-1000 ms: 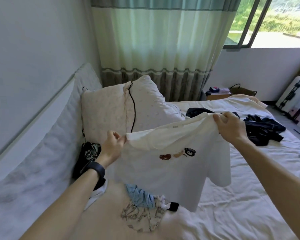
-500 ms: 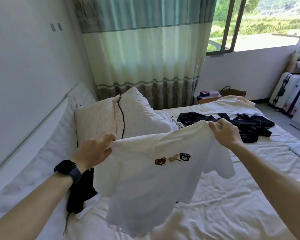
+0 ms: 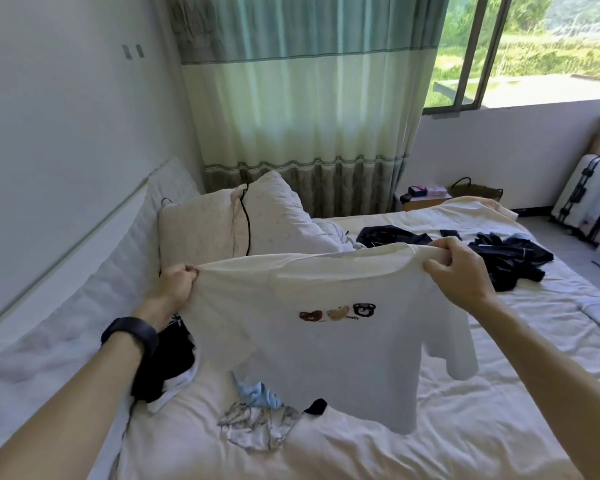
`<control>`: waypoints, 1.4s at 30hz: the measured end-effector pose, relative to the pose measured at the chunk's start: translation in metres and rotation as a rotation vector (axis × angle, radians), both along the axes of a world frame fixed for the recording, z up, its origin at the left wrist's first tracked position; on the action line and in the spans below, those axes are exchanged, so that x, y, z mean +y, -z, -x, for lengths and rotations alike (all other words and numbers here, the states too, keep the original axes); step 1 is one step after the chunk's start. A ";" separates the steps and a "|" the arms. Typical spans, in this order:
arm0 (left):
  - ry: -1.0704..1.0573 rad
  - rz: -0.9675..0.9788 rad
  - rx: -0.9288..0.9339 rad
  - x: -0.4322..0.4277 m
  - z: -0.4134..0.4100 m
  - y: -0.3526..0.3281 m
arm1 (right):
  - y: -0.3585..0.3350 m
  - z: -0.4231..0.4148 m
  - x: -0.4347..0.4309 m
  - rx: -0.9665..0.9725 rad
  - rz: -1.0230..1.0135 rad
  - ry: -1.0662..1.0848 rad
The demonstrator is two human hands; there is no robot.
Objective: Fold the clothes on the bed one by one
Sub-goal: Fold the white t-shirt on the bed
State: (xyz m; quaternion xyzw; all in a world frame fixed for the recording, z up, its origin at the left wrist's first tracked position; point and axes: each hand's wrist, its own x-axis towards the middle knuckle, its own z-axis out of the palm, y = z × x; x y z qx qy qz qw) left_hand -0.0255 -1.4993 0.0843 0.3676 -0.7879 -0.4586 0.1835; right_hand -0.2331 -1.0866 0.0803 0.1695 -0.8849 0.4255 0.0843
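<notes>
A white T-shirt with three small bear heads printed on the chest hangs in the air above the bed. My left hand grips its left shoulder and my right hand grips its right shoulder, so the top edge is stretched taut between them. The right sleeve dangles free. Under the shirt lie a light blue garment and a patterned pale one. A black and white garment sits by my left wrist. Dark clothes are heaped on the far side of the bed.
Two pillows lean at the head of the bed with a black cable over them. A padded headboard runs along the left wall. Curtains hang behind. A white suitcase stands at the far right, and a bedside stand is beyond the bed.
My hands have moved apart and pulled the shirt's shoulders out wide, so the shirt now hangs flat and spread. The light blue and patterned garments under it show again.
</notes>
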 end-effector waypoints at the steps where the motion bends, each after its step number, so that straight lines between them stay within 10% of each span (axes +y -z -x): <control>1: 0.027 0.098 -0.080 0.002 -0.004 0.007 | 0.005 0.001 0.005 0.033 -0.070 -0.017; 5: 0.328 0.395 -0.282 0.029 -0.027 0.016 | 0.026 0.005 0.022 0.008 -0.267 -0.026; 11: 0.542 0.252 -0.309 0.033 -0.047 0.009 | 0.026 0.005 0.025 -0.137 -0.242 -0.027; 19: 0.222 0.504 0.000 0.029 -0.066 0.032 | 0.023 -0.010 0.022 -0.289 -0.003 -0.051; 24: -0.025 0.265 0.132 0.034 -0.054 0.032 | 0.025 -0.021 0.012 -0.226 0.057 0.000; 42: 0.428 0.899 0.031 0.027 -0.051 0.012 | 0.037 0.002 0.001 -0.213 -0.177 0.068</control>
